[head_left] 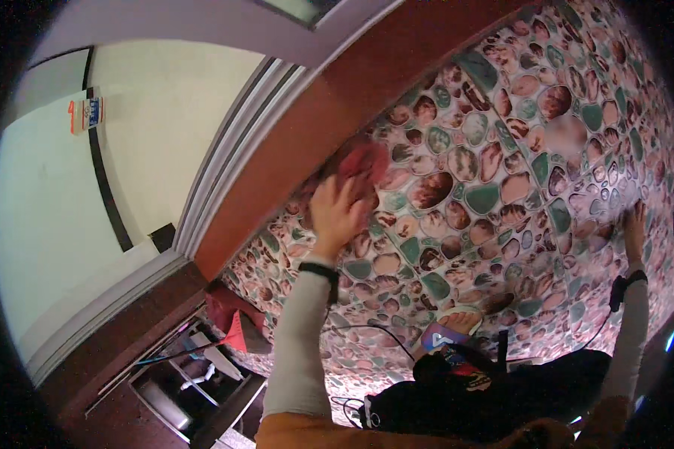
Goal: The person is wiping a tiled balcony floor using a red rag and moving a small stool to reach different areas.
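Observation:
My left hand (337, 216) presses on a red cloth (368, 163) against the pebble-patterned floor (483, 199), beside a reddish-brown sill (269, 174). The cloth is blurred and partly hidden under the fingers. Out to the right, my right hand (634, 233) rests on the same floor with its fingers stretched forward and no object visible in it. Both wrists carry dark bands, and grey sleeves cover the forearms. My sandalled foot (463, 322) shows below, between the arms.
Metal sliding-door tracks (241, 151) run along the sill. Beyond them lies a pale floor with a dark stripe and a small printed packet (87, 115). A red pointed object (241, 334) and a dark metal-framed rack (196, 387) are at lower left. A thin black cable (379, 326) loops near my foot.

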Demonstrator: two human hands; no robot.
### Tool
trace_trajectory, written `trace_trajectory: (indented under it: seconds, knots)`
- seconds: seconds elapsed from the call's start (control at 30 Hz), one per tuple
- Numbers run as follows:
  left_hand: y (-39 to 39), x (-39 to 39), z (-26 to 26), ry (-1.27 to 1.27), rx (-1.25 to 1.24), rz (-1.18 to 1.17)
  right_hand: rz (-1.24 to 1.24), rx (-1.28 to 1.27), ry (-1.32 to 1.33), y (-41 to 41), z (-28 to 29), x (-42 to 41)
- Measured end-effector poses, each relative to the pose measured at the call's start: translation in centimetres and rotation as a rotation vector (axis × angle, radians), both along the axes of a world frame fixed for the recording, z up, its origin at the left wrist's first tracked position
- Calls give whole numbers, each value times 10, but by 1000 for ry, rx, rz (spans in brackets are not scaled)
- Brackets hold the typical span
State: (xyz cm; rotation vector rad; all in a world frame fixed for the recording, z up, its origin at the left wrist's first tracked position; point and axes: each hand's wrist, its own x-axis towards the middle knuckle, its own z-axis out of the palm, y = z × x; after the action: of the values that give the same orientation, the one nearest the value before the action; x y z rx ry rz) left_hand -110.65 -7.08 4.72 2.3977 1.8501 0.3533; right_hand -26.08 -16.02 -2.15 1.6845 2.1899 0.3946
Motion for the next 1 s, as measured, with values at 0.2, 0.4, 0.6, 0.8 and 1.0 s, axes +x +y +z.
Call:
trace_trajectory:
  seconds: [0.2,0.4,0.6,0.8,1.0]
  knots:
    - [-149,-179,-12,250,-207,563,-198,-313,132,-46,1,24]
    - [-164,-123,-33,658,-385,804,-229,-323,300,-83,7,8]
    - [-83,97,-6,173,-196,640,58,1,150,-72,-11,-53]
    - [-25,287,-5,-64,-124,123,-72,-25,14,-68,-22,-59]
    - [-23,233,25,-356,-325,-265,-159,-237,203,-85,11,-4]
